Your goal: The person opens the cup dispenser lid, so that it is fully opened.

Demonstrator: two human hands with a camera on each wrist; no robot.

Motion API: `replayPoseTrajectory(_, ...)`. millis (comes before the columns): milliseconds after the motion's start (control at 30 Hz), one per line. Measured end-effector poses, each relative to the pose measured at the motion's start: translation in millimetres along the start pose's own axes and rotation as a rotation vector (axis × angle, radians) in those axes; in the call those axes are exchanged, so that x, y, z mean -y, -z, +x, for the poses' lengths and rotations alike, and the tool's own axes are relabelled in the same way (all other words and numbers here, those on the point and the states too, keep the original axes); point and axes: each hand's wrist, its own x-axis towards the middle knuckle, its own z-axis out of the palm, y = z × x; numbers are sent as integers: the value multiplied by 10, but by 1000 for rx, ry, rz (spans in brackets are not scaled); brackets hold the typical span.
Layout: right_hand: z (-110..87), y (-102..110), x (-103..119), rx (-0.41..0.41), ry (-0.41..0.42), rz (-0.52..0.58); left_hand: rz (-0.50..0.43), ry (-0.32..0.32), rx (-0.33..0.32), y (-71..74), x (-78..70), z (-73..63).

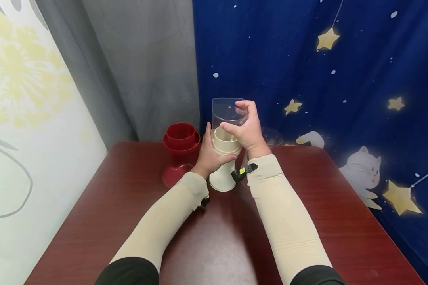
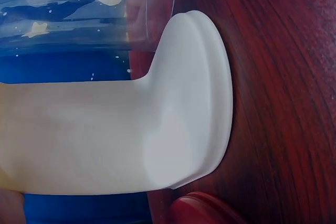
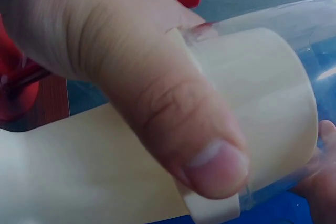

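Observation:
A cream pedestal-like stand [image 1: 222, 183] with a flared foot stands upright at the table's back. My left hand [image 1: 211, 155] grips it at the upper collar, and its thumb [image 3: 210, 166] presses across the collar in the right wrist view. Over the stand's upper ring [image 3: 268, 93] sits a clear plastic cylinder [image 1: 222, 107]. My right hand [image 1: 249, 128] holds that cylinder from the right, thumb and fingers curved around its wall. In the left wrist view the stand's flared foot [image 2: 184, 103] rests by the dark red wood.
A red stand [image 1: 180, 170] of similar shape stands just left of the cream one. Another clear cylinder [image 1: 272, 135] is behind my right wrist. The reddish-brown table [image 1: 214, 245] ends at a blue star-patterned curtain [image 1: 271, 51] and a grey curtain [image 1: 146, 59].

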Motion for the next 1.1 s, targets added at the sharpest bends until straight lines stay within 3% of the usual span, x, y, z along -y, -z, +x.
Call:
replayPoseTrajectory(367, 44, 10, 61, -31, -27, 115, -36, -13, -15, -17, 8, -8)
replayPoseTrajectory(567, 187, 138, 345, -53, 89, 253, -81, -32, -31, -27, 24, -16)
replayPoseTrajectory(667, 251, 228, 535, -49, 130, 222, -72, -29, -31, -11, 12, -30)
replayPoseTrajectory(800, 253, 324, 702, -48, 119, 153, -42, -46, -28, 8, -12, -36)
replayPoseTrajectory(1100, 164, 445, 827, -33, 90, 83, -3, -15, -16, 13, -39, -53)
